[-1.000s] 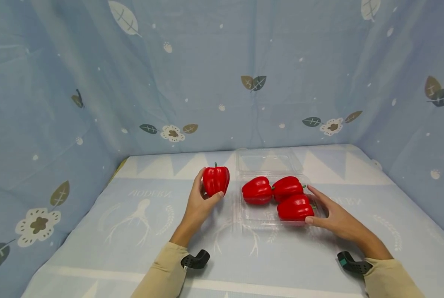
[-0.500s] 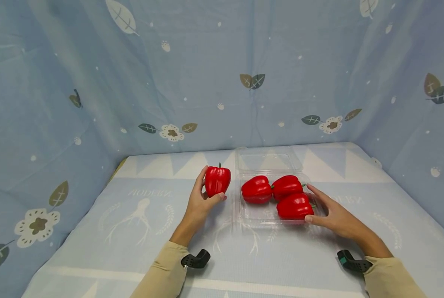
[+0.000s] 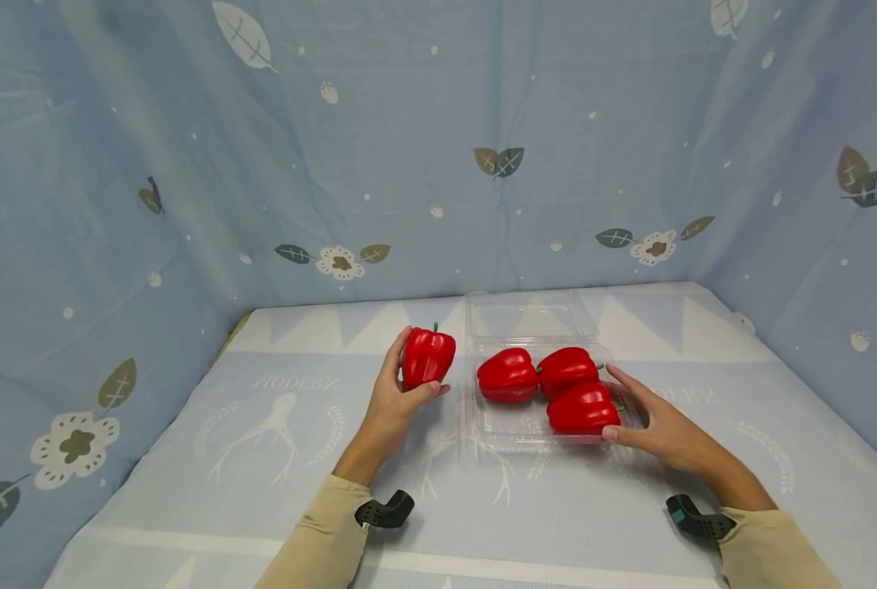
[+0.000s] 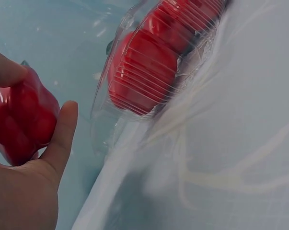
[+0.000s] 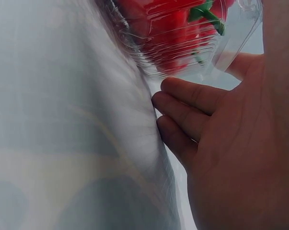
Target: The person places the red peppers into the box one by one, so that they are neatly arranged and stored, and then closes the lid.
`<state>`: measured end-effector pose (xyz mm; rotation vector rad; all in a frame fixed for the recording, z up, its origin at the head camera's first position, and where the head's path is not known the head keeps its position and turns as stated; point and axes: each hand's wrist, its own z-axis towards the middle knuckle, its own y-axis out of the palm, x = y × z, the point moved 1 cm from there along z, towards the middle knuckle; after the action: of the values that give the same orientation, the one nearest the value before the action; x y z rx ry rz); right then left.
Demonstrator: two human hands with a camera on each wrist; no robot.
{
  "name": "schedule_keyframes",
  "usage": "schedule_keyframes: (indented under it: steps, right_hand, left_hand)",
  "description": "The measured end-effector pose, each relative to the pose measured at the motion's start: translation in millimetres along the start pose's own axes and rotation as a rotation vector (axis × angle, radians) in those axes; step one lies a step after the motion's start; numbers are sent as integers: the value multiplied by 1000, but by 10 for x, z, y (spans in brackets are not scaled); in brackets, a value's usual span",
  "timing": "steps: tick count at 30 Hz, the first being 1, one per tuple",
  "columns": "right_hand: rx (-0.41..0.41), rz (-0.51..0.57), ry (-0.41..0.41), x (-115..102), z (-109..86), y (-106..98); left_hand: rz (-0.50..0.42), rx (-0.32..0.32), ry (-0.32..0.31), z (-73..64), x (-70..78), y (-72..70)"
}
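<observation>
My left hand (image 3: 390,413) grips a red bell pepper (image 3: 428,357) with a green stem, held upright left of a clear plastic clamshell container (image 3: 508,431). In the left wrist view the thumb and fingers go round the pepper (image 4: 24,117). My right hand (image 3: 667,429) is at the container's right end, with thumb and index finger spread at its edge. In the right wrist view the other fingers (image 5: 187,112) lie loosely beside its ribbed wall. Inside, red bell peppers lie on their sides: one at left (image 3: 508,376), one at back right (image 3: 568,372), one at front right (image 3: 583,410).
The container's clear lid (image 3: 530,317) lies folded back behind it. A pale blue and white printed cloth (image 3: 291,507) covers the table. Blue patterned fabric walls (image 3: 424,164) rise at the back and both sides.
The left hand with its bell pepper has shifted very slightly right over the second. The right hand, the container and the peppers in it look unchanged.
</observation>
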<state>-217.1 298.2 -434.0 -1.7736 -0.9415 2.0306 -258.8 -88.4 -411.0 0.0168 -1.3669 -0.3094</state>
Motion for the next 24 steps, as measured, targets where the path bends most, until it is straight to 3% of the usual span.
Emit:
schedule_keyframes:
  steps: [6,14,24]
  right_hand:
    - [2,2,2,4,1,1]
    - [1,11,-6,10,4,9]
    - [4,3,-1,-5,1,10]
  left_hand:
    - [-42,-7,-7,12,6,-2]
    - [-267,-39,-30,21,-14,-61]
    - [-292,-31,-80,7,-10,-35]
